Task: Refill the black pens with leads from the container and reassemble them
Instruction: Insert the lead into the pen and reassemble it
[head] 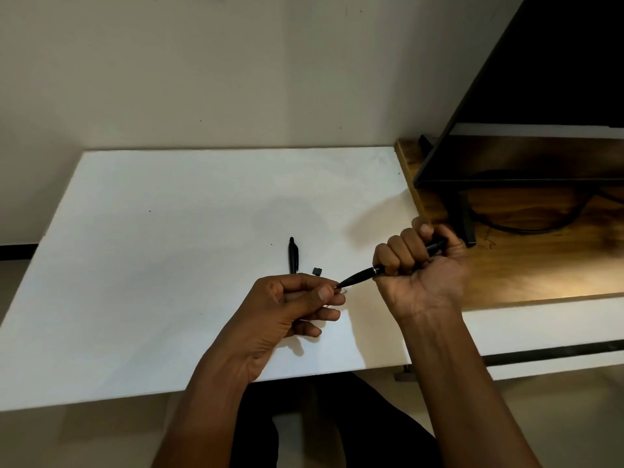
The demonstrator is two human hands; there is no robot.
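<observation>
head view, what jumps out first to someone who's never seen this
Two bare hands meet over the white tabletop: the right hand fists a slim black pen, whose tip the left hand pinches. Just beyond the left hand, a second black pen lies flat on the table beside a tiny black square piece.

Black pen (359,276) with silver ring, centre-right; second black pen (293,255) and small black piece (317,271) mid-frame on white board (152,248); brown wood-grain desk (540,265) right.
</observation>
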